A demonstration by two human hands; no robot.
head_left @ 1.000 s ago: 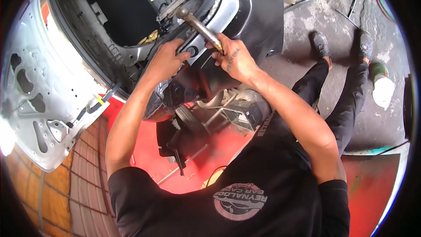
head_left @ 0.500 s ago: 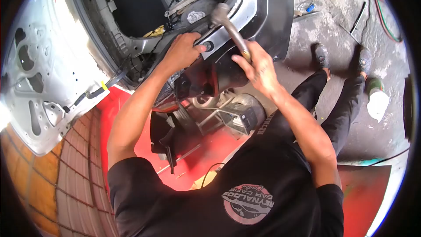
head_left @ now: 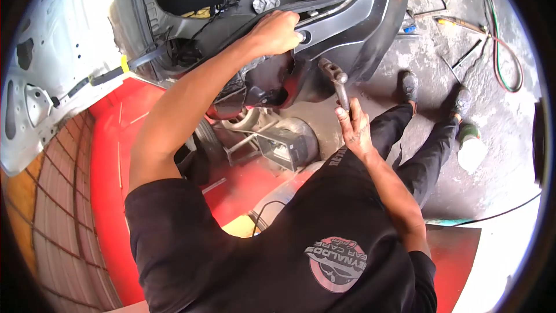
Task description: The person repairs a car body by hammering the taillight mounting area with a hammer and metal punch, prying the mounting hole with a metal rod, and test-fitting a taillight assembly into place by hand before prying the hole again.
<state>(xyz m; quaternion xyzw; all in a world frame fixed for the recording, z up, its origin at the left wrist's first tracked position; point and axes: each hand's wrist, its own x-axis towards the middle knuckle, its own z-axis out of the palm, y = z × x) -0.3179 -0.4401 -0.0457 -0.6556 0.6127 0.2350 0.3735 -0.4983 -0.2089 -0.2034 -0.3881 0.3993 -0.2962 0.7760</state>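
My left hand (head_left: 275, 32) is closed at the edge of the grey car body panel (head_left: 339, 29), beside a round dark hole (head_left: 306, 37). Its thumb side points at the hole; what its curled fingers hold, if anything, is hidden. A hammer (head_left: 340, 88) is in my right hand (head_left: 355, 130), gripped by the handle. The hammer's metal head (head_left: 333, 71) points up and away from me, below the panel and apart from it. A dark, open cavity (head_left: 266, 84) shows under my left forearm.
A bare silver door panel (head_left: 40, 93) stands at the left. Cables and a crumpled white piece (head_left: 266, 4) lie inside the car opening. On the floor at right are hoses (head_left: 497, 52), a yellow-handled tool (head_left: 460, 23) and a white-and-green object (head_left: 471, 152).
My right hand has drawn the hammer back toward my body, away from the panel. The left hand stays by the round hole, now more tightly curled. The whole view has shifted.
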